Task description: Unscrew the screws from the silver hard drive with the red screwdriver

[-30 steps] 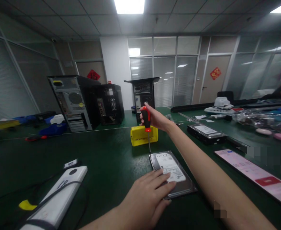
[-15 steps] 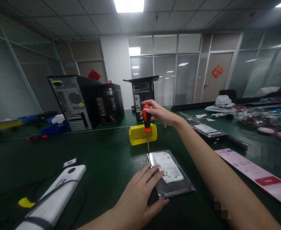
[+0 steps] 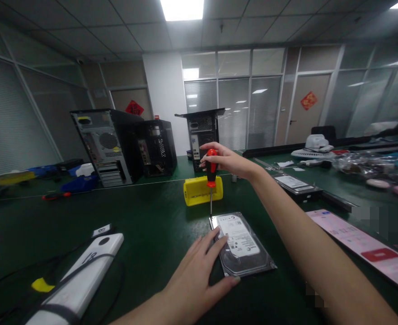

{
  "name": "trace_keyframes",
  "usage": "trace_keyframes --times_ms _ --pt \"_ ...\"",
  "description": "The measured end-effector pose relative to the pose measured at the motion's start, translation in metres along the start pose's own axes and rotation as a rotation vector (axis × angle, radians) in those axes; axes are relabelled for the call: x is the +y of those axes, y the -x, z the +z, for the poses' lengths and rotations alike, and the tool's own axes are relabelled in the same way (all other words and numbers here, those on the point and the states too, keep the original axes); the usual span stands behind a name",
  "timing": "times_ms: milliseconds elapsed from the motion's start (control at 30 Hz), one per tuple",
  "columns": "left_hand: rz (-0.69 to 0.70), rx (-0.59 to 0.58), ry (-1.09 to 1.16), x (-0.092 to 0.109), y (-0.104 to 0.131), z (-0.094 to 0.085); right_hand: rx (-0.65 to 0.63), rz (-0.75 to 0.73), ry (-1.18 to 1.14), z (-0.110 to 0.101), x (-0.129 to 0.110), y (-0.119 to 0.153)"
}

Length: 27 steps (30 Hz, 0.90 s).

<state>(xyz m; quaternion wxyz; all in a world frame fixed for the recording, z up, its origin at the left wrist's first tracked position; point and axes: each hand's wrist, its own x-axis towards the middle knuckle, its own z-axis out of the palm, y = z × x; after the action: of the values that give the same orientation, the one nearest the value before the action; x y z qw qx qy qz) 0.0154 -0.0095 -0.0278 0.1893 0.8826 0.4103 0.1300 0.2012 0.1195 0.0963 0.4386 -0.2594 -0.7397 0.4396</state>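
Observation:
A silver hard drive (image 3: 246, 262) with a white label lies on the green table (image 3: 144, 253). My left hand (image 3: 200, 266) rests with spread fingers on its left side, the thumb at the near edge. Above the drive's far left corner, my right hand (image 3: 221, 159) holds a red and black screwdriver (image 3: 211, 169) upright by its handle. The shaft points down and its tip meets that corner. Just behind the drive stands a yellow tray (image 3: 194, 192), partly hidden by the screwdriver.
On the left lies a white power strip (image 3: 83, 275) with black cables. Computer cases (image 3: 109, 144) stand at the back. To the right are a pink phone (image 3: 358, 246), another hard drive (image 3: 295, 184) and clear plastic bags (image 3: 364, 167). A person's dark sleeve shows far right.
The screwdriver handle has shifted slightly right and is more upright, and the right-hand fingers have changed position around it. My left fingers have drawn back slightly on the drive.

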Motion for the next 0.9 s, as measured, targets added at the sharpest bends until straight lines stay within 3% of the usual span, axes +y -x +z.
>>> trace_keyframes --times_ms 167,267,400,533,633,767,900 --pt "-0.054 0.037 -0.017 -0.011 -0.006 0.004 -0.036 -0.03 -0.06 0.002 0.002 -0.002" --pt "-0.078 0.026 -0.007 -0.017 -0.013 0.001 0.012 -0.063 -0.017 0.004 0.005 -0.005" --pt "-0.063 0.009 -0.007 -0.021 -0.02 -0.003 0.088 -0.018 -0.149 0.005 0.012 -0.008" --pt "-0.091 0.062 0.024 -0.019 -0.023 -0.005 0.201 0.049 -0.104 0.002 0.014 -0.008" --pt "-0.145 0.115 0.022 -0.011 -0.023 -0.005 0.147 0.04 -0.101 -0.003 0.012 -0.005" --pt "-0.052 0.177 -0.03 -0.002 -0.018 -0.003 -0.011 -0.017 -0.176 -0.007 0.009 -0.003" --pt "0.023 0.174 -0.106 0.002 -0.014 0.0 0.022 -0.033 -0.213 0.001 0.013 -0.007"
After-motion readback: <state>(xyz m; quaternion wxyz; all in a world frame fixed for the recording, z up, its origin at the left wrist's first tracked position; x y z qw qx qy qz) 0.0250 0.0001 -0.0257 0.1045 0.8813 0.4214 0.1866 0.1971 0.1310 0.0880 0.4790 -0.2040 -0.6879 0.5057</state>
